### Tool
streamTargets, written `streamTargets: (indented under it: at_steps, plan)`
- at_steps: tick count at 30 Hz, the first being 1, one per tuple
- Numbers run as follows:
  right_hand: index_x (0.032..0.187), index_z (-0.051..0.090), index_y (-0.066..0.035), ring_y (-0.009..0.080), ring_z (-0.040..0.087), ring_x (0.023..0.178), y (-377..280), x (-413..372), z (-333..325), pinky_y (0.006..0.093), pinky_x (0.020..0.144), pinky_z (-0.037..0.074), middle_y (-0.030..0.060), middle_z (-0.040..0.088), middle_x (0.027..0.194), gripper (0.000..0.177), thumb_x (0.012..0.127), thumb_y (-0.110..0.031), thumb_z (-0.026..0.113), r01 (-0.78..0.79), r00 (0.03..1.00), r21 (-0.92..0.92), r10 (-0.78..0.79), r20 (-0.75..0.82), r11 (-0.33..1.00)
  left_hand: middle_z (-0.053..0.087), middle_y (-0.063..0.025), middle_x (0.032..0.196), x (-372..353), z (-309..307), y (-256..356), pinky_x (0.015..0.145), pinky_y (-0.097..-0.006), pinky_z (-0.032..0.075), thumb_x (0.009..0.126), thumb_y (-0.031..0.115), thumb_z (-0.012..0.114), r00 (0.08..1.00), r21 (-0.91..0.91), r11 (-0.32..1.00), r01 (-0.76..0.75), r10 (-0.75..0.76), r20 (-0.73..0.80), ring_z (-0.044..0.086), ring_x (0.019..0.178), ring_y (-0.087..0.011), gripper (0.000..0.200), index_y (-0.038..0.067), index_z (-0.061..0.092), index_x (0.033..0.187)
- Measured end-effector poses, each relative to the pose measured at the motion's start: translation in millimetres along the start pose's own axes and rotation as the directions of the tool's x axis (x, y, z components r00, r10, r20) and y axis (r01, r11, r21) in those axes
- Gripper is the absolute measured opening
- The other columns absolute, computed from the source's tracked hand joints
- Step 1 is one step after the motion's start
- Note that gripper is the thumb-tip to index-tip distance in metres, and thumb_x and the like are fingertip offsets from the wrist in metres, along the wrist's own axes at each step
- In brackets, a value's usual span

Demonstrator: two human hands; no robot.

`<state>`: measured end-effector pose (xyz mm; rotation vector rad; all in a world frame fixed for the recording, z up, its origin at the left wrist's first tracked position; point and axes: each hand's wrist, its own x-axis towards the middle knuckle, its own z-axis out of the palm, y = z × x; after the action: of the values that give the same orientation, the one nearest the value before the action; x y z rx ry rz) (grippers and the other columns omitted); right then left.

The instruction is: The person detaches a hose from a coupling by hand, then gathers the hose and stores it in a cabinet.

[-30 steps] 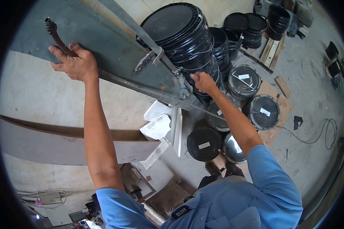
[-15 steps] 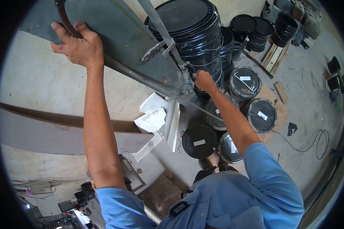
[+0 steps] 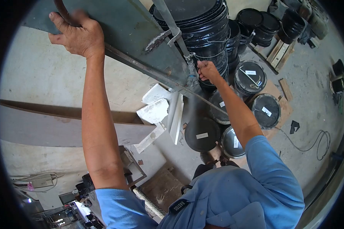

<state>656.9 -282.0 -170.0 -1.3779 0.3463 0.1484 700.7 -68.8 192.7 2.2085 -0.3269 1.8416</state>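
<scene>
A grey-green panel (image 3: 114, 34) slants across the upper left, with a metal bar along its lower edge. My left hand (image 3: 82, 38) rests over the panel, its fingers partly curled around a curved brown hose (image 3: 67, 14); one finger is blurred. A grey pipe (image 3: 171, 24) rises beside the panel, tied with light wire and ending in a dirty fitting (image 3: 192, 78). Just right of that fitting, my right hand (image 3: 209, 71) is closed, its fingers pinching a thin wire (image 3: 196, 58) at the pipe. Behind it stands a tall black bucket (image 3: 208, 36).
Several lidded black buckets (image 3: 202, 133) stand on the floor near my feet. White broken boards (image 3: 154, 110) lie below the panel, beside a long curved board (image 3: 57, 128). More buckets (image 3: 264, 26) and wooden strips (image 3: 281, 57) are farther back. A cable (image 3: 322, 142) coils at right.
My right hand has turned and opened slightly from a tighter fist beside the fitting. One left finger has moved. The whole view has shifted a little.
</scene>
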Motion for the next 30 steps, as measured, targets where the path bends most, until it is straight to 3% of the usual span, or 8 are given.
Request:
streamTargets:
  at_steps: [2,7,12,16,19,24,28,30]
  plan:
    - [0.077,0.058,-0.001,0.0123,0.053,0.045,-2.1,-1.7,1.5,0.0288,0.039,0.045,0.0054,0.057,0.059,0.031,0.088,-0.030,0.058,-0.028,0.997,0.016,0.029,-0.065,0.999,0.022,-0.0364,0.128,1.3,-0.6,0.5,0.089,-0.0528,0.042,0.087,0.046,0.048,1.000,-0.018,1.000,0.013,-0.013,0.011,0.035,0.119,-0.0482,0.067,0.011,0.027,0.140]
    - [0.070,0.057,0.001,0.0145,0.052,0.043,-22.8,-7.8,4.0,0.0300,0.036,0.041,0.0073,0.055,0.056,0.032,0.086,-0.026,0.060,-0.090,0.990,0.035,0.093,-0.104,0.995,0.022,-0.0359,0.129,0.9,-1.9,-0.2,0.088,-0.0535,0.042,0.087,0.044,0.048,0.999,-0.038,0.999,0.024,-0.023,0.034,0.031,0.122,-0.0489,0.067,0.011,0.025,0.141]
    - [0.062,0.055,0.001,0.0155,0.050,0.040,-46.6,-15.7,11.7,0.0300,0.034,0.037,0.0077,0.053,0.051,0.033,0.085,-0.023,0.060,-0.174,0.971,0.117,0.190,-0.145,0.978,0.022,-0.0361,0.129,2.5,1.2,0.0,0.087,-0.0533,0.043,0.087,0.043,0.049,0.999,0.034,0.999,0.035,-0.035,0.008,0.046,0.110,-0.0486,0.068,0.011,0.025,0.141]
    - [0.067,0.054,-0.003,0.0111,0.046,0.038,-40.8,-21.9,13.7,0.0263,0.032,0.033,0.0042,0.051,0.052,0.025,0.084,-0.020,0.061,-0.089,0.981,0.134,0.109,-0.158,0.987,0.021,-0.0363,0.129,2.7,1.7,-2.7,0.086,-0.0536,0.044,0.086,0.041,0.049,1.000,-0.006,1.000,0.016,-0.016,0.010,0.048,0.106,-0.0490,0.067,0.012,0.025,0.141]
    - [0.065,0.054,-0.002,0.0116,0.047,0.039,-34.4,-20.7,11.9,0.0268,0.033,0.034,0.0048,0.052,0.052,0.030,0.086,-0.023,0.060,-0.034,0.989,0.127,0.052,-0.141,0.991,0.025,-0.0360,0.127,2.9,2.9,-4.7,0.085,-0.0537,0.044,0.086,0.039,0.050,0.999,0.051,0.998,-0.039,0.040,-0.020,0.044,0.110,-0.0503,0.066,0.012,0.025,0.141]
    - [0.064,0.054,0.000,0.0127,0.048,0.039,-31.9,-21.1,9.7,0.0278,0.033,0.036,0.0058,0.053,0.053,0.036,0.088,-0.027,0.058,-0.050,0.991,0.103,0.062,-0.115,0.993,0.030,-0.0356,0.124,1.6,2.0,-2.3,0.086,-0.0556,0.043,0.086,0.040,0.049,1.000,-0.046,0.999,-0.014,0.013,-0.011,0.029,0.121,-0.0528,0.065,0.010,0.027,0.140]
    - [0.067,0.055,0.000,0.0133,0.049,0.039,-33.1,-22.8,10.5,0.0280,0.034,0.038,0.0066,0.054,0.053,0.037,0.088,-0.030,0.057,-0.043,0.993,0.107,0.054,-0.102,0.993,0.026,-0.0364,0.126,2.2,2.3,-3.3,0.087,-0.0570,0.042,0.086,0.041,0.049,0.997,-0.024,0.997,-0.067,0.066,-0.026,0.030,0.120,-0.0541,0.066,0.011,0.026,0.140]
    - [0.067,0.055,0.000,0.0136,0.049,0.040,-34.1,-22.5,10.4,0.0280,0.034,0.038,0.0069,0.054,0.054,0.037,0.089,-0.030,0.057,-0.048,0.992,0.099,0.059,-0.114,0.994,0.024,-0.0365,0.127,1.3,1.6,-0.8,0.088,-0.0572,0.041,0.086,0.041,0.049,1.000,-0.033,0.999,-0.001,0.001,-0.003,0.029,0.121,-0.0543,0.067,0.011,0.025,0.141]
